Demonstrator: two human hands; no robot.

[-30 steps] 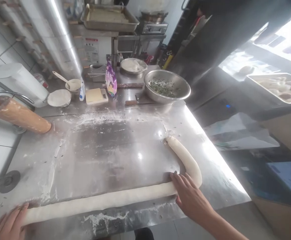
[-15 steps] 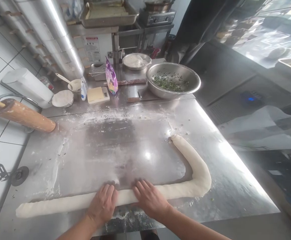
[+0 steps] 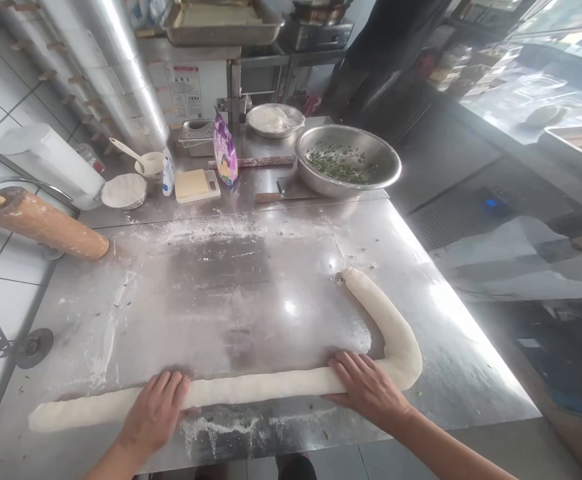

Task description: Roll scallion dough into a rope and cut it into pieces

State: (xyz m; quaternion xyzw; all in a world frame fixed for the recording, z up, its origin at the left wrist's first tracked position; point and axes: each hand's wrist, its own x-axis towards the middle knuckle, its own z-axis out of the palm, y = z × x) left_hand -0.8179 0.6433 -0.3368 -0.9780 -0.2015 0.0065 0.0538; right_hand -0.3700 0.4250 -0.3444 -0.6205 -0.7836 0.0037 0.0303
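A long pale dough roll [image 3: 261, 389] runs along the near side of the steel table, then bends up and back at the right. A little dark filling shows at its far end. My left hand [image 3: 155, 410] is closed over the left part of the roll, fingers together across its top. Near the bend, my right hand [image 3: 368, 387] wraps over the roll in the same way, thumb on the near side. Between the hands the dough lies straight. Its parts under my palms are hidden.
Flour streaks the steel table [image 3: 211, 300]. At the back stand a steel bowl [image 3: 395, 167] with chopped greens, a knife [image 3: 271, 197], a purple bag [image 3: 225, 153] and a scale [image 3: 209, 193]. A rolling pin [image 3: 51, 227] leans at the left.
My hands have moved apart along the dough roll, the left one leftward and the right one rightward to near the bend. The stretch of roll between them is longer.
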